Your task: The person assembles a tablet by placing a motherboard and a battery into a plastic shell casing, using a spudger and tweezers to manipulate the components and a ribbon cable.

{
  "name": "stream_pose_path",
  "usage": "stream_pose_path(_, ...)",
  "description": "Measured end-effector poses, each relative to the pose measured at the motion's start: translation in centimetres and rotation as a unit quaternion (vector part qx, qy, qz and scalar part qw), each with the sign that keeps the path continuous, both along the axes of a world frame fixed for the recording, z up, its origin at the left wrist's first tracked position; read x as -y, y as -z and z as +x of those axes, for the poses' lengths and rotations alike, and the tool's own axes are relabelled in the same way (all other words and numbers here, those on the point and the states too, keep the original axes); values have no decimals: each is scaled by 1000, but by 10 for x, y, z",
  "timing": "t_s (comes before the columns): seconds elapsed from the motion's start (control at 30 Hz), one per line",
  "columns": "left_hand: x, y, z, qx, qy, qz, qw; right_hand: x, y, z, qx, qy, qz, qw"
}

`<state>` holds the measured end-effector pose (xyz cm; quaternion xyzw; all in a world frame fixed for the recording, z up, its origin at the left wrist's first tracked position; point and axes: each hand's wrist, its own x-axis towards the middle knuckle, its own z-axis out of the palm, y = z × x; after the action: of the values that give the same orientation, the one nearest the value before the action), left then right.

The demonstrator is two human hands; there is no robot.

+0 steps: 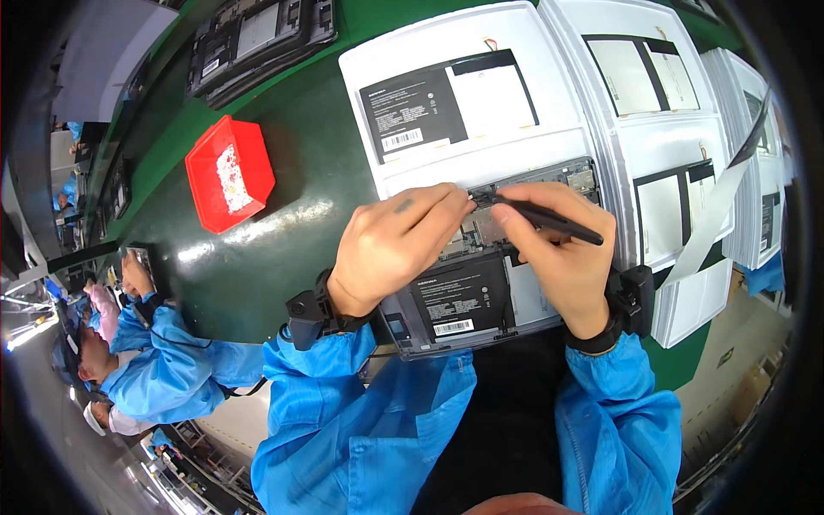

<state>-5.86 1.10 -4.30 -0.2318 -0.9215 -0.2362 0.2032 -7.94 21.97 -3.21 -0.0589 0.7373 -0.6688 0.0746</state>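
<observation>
An opened tablet (532,296) lies tilted in front of me, its circuit board (472,239) bare along the far side. A flat black battery (463,296) with a white label area sits in its near part. My right hand (562,249) grips a slim black pen-shaped tool (554,221), the tip pointing at the board's upper edge. From the left, my left hand (395,240) reaches over the board with its fingers drawn together, fingertips close to that tip. Whatever those fingers pinch, if anything, is hidden.
White trays (378,77) with flat batteries (493,94) stand beyond the tablet and in stacks at right. A red bin (264,163) of small white pieces rests on the green table (300,172). More tablet housings (257,43) lie far left. A co-worker (163,360) in blue works at left.
</observation>
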Motion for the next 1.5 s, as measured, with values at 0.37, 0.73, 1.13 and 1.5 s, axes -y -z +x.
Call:
stream_pose_path(0.37, 3, 4, 1, -9, 14, 7, 1000, 5, -1, -2, -60, -26, 81, 995)
stream_pose_path(0.73, 2, 8, -1, -12, 22, 20, 999, 3, -4, -4, -63, -37, 91, 993)
stream_pose_path(1.13, 2, 5, 2, 23, 7, 24, 999, 5, 1, -4, -96, -60, 80, 990)
stream_pose_path(1.5, -1, 1, 1, 32, 4, 41, 999, 4, 3, -2, -69, -30, 73, 995)
